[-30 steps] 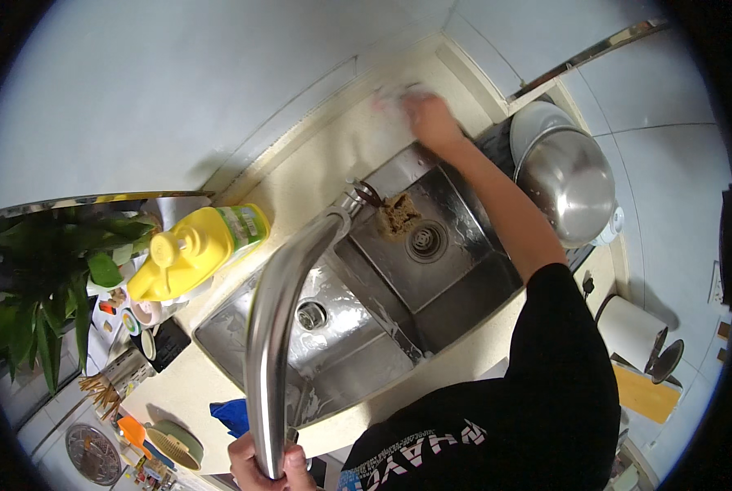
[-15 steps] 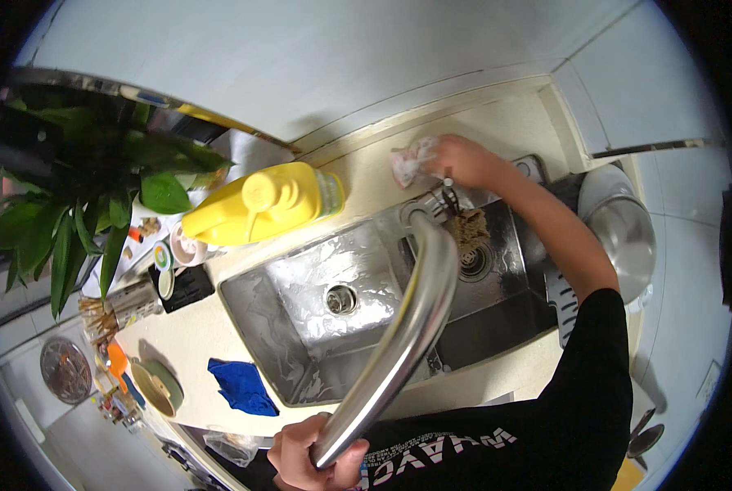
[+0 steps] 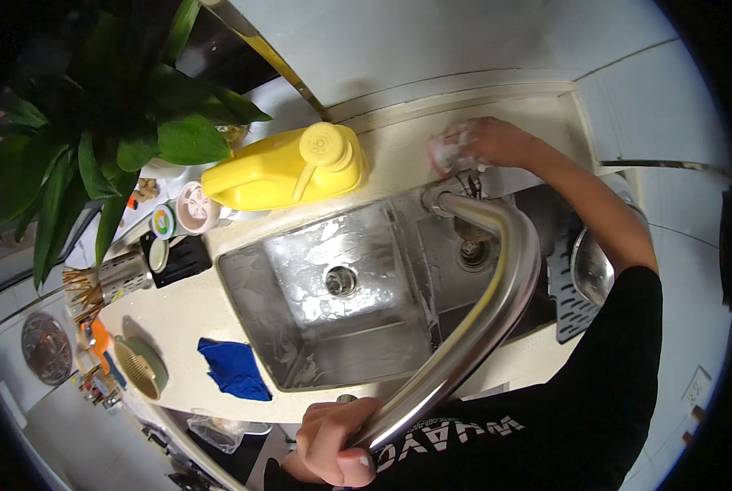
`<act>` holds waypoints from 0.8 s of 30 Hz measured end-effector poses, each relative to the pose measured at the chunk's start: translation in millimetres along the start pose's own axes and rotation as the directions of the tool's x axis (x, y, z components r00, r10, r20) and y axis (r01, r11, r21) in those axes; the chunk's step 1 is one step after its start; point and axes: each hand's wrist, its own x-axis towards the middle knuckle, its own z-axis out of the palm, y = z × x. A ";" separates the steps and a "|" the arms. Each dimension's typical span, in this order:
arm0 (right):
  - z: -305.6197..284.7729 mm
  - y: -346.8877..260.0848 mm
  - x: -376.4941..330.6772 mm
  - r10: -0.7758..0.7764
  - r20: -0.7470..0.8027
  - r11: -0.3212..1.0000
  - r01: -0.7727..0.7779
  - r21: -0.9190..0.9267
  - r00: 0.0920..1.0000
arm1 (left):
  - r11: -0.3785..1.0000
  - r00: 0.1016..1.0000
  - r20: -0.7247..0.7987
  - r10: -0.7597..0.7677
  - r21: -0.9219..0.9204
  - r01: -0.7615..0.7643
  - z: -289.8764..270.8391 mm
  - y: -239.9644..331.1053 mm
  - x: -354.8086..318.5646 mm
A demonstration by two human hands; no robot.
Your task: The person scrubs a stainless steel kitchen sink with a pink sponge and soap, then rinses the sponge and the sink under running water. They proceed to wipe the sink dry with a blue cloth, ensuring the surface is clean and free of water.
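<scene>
My left hand (image 3: 337, 442) is closed around the end of the long curved metal faucet (image 3: 523, 254), near the front of my black shirt. The faucet's spout arches over the right side of the steel sink (image 3: 300, 360) toward me. At the back counter, behind the faucet base, my right hand (image 3: 501, 141) presses a pink-and-white sponge or cloth (image 3: 445, 155) covered in suds; its exact kind is unclear. White foam clings to those fingers. Wet streaks cover the left basin around its drain (image 3: 340, 281). A brownish scrubber-like clump lies by the right drain, partly hidden by the faucet.
Left of the right hand, a large yellow jug (image 3: 276, 173) lies along the counter. A blue cloth (image 3: 235, 370) rests before the sink's left side. Plant leaves (image 3: 87, 155) overhang the far left. A grey slotted rack (image 3: 574, 307) and metal bowl (image 3: 592, 266) stand at right.
The view has shifted and tilted. The faucet's arch now appears farther right, with my left hand still gripping its end. My right hand and the soapy item also appear farther right along the counter.
</scene>
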 end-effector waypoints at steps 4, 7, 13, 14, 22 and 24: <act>-40.1 -8.5 -67.7 0.687 0.156 0.693 -0.575 -0.436 0.710 | 0.993 0.999 0.052 0.004 -0.119 0.002 4.5 -5.4 5.2; -52.2 14.1 -112.5 0.913 0.059 0.358 -0.724 -0.589 0.404 | 0.954 0.991 0.105 -0.081 -0.280 0.107 4.4 -2.0 9.6; -30.6 5.2 -117.7 0.981 -0.119 0.085 -0.883 -0.462 0.156 | 0.965 0.997 0.076 0.012 -0.262 0.008 7.1 2.2 15.4; -30.8 -1.1 -115.2 0.983 -0.059 0.128 -0.878 -0.462 0.174 | 0.964 0.994 0.108 0.013 -0.266 0.017 3.6 -2.4 13.3; 7.3 -88.3 -101.2 0.843 0.026 0.495 -0.755 -0.429 0.538 | 0.976 0.998 0.063 0.014 -0.216 0.000 7.0 -12.8 7.7; 44.2 -95.3 -107.3 0.811 -0.360 0.366 -0.880 -0.304 0.461 | 0.970 0.997 0.067 0.028 -0.243 -0.011 10.3 -9.6 11.4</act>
